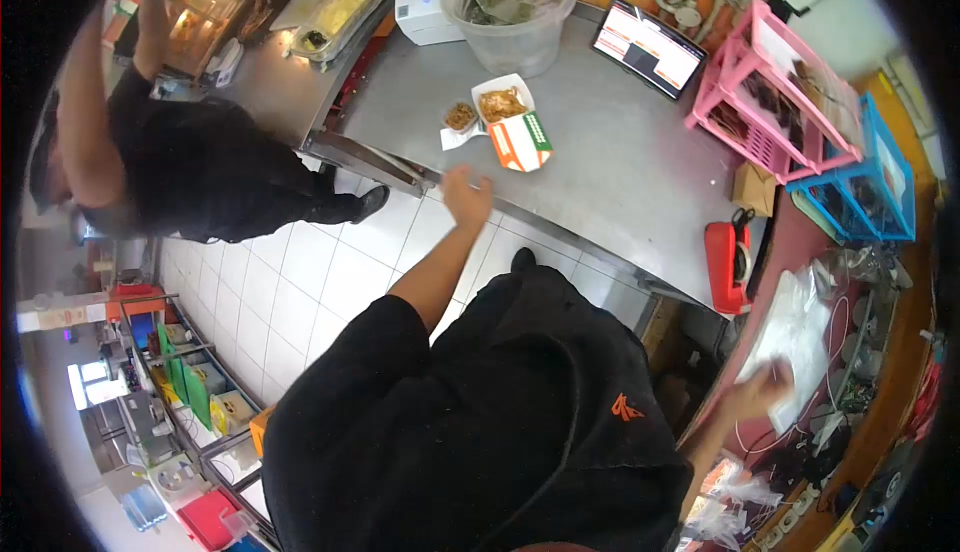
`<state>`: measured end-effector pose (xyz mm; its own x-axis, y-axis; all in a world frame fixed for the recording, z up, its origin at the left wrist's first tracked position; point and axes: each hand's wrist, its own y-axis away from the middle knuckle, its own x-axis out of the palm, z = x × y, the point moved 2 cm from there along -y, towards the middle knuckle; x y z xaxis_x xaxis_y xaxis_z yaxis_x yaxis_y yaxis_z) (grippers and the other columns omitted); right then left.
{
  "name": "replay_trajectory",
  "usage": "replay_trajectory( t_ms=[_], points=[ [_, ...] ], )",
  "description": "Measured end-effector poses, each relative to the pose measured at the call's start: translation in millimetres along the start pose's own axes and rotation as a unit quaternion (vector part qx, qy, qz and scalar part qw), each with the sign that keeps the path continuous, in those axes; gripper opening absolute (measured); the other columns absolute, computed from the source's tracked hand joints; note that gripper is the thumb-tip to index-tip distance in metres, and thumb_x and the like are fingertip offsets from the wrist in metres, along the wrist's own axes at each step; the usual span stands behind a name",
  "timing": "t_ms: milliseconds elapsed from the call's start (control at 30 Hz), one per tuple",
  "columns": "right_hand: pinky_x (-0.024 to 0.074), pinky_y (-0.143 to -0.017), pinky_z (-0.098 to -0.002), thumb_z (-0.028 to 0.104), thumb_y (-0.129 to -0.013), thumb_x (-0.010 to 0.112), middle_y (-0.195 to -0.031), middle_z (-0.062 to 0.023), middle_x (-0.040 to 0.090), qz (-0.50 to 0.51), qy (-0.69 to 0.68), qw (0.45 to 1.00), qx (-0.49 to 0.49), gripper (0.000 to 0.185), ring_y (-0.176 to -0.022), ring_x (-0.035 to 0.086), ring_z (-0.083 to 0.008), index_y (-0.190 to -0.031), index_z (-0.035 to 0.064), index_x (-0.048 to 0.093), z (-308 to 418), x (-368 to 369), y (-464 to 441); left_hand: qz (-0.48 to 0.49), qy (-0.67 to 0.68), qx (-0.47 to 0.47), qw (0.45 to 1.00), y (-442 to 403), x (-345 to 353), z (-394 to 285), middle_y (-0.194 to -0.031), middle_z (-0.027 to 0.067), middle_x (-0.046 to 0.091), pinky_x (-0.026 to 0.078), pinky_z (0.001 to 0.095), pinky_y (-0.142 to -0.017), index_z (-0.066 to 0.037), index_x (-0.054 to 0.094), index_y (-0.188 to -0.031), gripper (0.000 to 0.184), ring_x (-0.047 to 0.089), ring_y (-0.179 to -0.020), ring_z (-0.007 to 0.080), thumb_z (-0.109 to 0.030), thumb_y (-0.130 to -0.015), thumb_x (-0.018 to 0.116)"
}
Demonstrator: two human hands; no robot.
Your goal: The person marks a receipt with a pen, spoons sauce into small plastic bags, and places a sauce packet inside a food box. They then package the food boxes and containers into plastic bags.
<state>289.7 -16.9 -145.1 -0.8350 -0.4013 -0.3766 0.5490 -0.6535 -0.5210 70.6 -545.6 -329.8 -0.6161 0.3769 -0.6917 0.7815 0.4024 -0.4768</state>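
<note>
1. Your L hand (467, 198): fingers spread, nr open white-orange-green cardboard food box (516, 138) on grey metal desk (620, 167).
2. Your R hand (764, 392): at white plastic bags (793, 330); fingers blurred, can't tell grip.

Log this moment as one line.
Left hand: empty, near table | Right hand: at white bags, blurred, grip unclear | Food box: open, on table | Small cup: beside box

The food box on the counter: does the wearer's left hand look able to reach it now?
Probably yes. The left hand looks empty and is near the front edge of the counter; the box sits just beyond it, and nothing visible stands between them.
</note>
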Motion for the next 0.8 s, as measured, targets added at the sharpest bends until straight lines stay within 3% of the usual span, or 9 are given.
replay_trajectory(
  t_ms=[67,200,267,333,400,500,633,733,800],
  points=[
    [0.0431,-0.09,-0.0325,0.003,-0.089,0.059,-0.106,-0.009,0.054,0.191,-0.035,0.981,0.015,0.022,-0.097,0.053,-0.0191,-0.11,-0.0005,0.053,55,99,6,0.028,-0.129,-0.145,0.981,-46,2,39,-0.112,0.0143,0.057,0.042,0.0487,-0.09,-0.007,0.056,-0.117,0.049,0.052,-0.107,0.0336,-0.029,-0.076,0.07],
    [0.0483,-0.076,-0.0284,0.007,-0.086,0.063,-0.095,-0.005,0.059,0.466,-0.124,0.873,0.071,0.02,-0.089,0.058,-0.0139,-0.104,0.0067,0.057,57,282,55,0.118,-0.205,-0.157,0.959,-101,20,65,-0.12,0.0119,0.056,0.042,0.0495,-0.09,-0.011,0.058,-0.121,0.051,0.051,-0.114,0.0319,-0.036,-0.078,0.071],
    [0.0492,-0.07,-0.0294,0.012,-0.085,0.067,-0.091,-0.0065,0.061,0.542,-0.19,0.805,0.152,0.039,-0.078,0.057,-0.013,-0.119,0.0044,0.05,40,368,100,0.26,-0.211,-0.116,0.935,-122,21,52,-0.12,0.0086,0.058,0.042,0.0504,-0.089,-0.015,0.062,-0.115,0.046,0.053,-0.115,0.0296,-0.041,-0.078,0.073],
    [0.0485,-0.069,-0.0289,0.014,-0.083,0.07,-0.092,-0.0083,0.063,0.557,-0.11,0.735,0.371,0.053,-0.075,0.056,-0.0126,-0.127,0.0029,0.043,106,403,113,0.271,-0.185,-0.144,0.934,-129,32,61,-0.118,0.0075,0.06,0.042,0.0495,-0.088,-0.015,0.063,-0.11,0.042,0.054,-0.113,0.0287,-0.04,-0.077,0.074],
    [0.0494,-0.073,-0.0307,0.015,-0.08,0.072,-0.097,-0.0109,0.065,0.535,-0.077,0.716,0.442,0.062,-0.08,0.06,-0.0162,-0.131,0.0023,0.039,121,436,132,0.281,-0.156,-0.176,0.93,-134,42,69,-0.115,0.0064,0.062,0.043,0.0486,-0.088,-0.015,0.065,-0.105,0.038,0.056,-0.111,0.0279,-0.039,-0.076,0.075],
    [0.0501,-0.078,-0.0336,0.013,-0.079,0.072,-0.099,-0.0138,0.065,0.458,-0.104,0.787,0.4,0.059,-0.087,0.063,-0.0211,-0.129,0.0033,0.042,86,473,161,0.383,-0.082,-0.23,0.891,-135,54,83,-0.104,0.0048,0.064,0.043,0.0473,-0.088,-0.016,0.064,-0.101,0.034,0.059,-0.105,0.0267,-0.035,-0.075,0.076],
    [0.0504,-0.08,-0.0356,0.011,-0.08,0.069,-0.1,-0.014,0.065,0.349,-0.115,0.858,0.36,0.052,-0.09,0.063,-0.0223,-0.127,0.006,0.047,64,491,124,0.265,-0.139,-0.092,0.95,-126,49,76,-0.116,0.0095,0.057,0.044,0.0482,-0.09,-0.013,0.063,-0.106,0.038,0.053,-0.111,0.0303,-0.032,-0.075,0.074],
    [0.0498,-0.08,-0.0358,0.013,-0.084,0.067,-0.103,-0.0122,0.064,0.323,-0.235,0.806,0.437,0.05,-0.091,0.062,-0.0196,-0.127,0.0034,0.045,81,493,65,0.225,-0.187,-0.012,0.956,-121,47,65,-0.126,0.0099,0.048,0.044,0.0477,-0.092,-0.007,0.06,-0.12,0.054,0.045,-0.118,0.0329,-0.034,-0.075,0.075],
    [0.0491,-0.082,-0.0347,0.014,-0.086,0.066,-0.107,-0.0115,0.063,0.295,-0.281,0.802,0.438,0.05,-0.095,0.062,-0.0191,-0.13,0.0039,0.043,77,504,34,0.257,-0.177,-0.042,0.949,-123,48,59,-0.126,0.0099,0.048,0.043,0.0483,-0.093,-0.008,0.06,-0.12,0.055,0.045,-0.119,0.0328,-0.036,-0.075,0.075]
  ],
)
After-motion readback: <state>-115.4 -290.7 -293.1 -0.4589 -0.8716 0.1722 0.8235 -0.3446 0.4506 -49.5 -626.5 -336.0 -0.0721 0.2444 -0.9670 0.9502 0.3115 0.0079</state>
